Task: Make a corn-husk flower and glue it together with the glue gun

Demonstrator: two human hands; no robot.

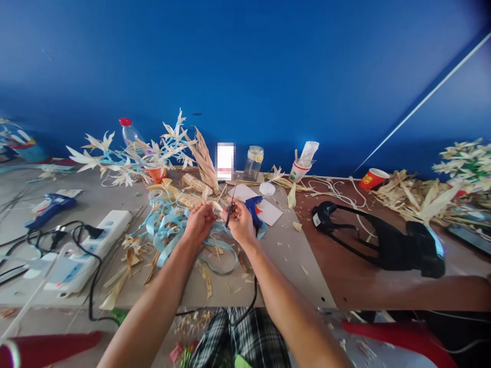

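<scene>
My left hand is closed on a small pale strip of corn husk. Close beside it, my right hand grips dark scissors whose tip points up and away, next to the strip. Whether the blades touch the husk is too small to tell. A tangle of light blue ribbon lies left of and under my hands. Just behind them are corn cobs and dried husk leaves. A blue glue gun rests by my right hand on white card.
At left lie a white power strip with black cables and another blue glue gun. Husk flowers stand back left, near a bottle. A jar and paper cup line the wall. Right lies a black strapped headset.
</scene>
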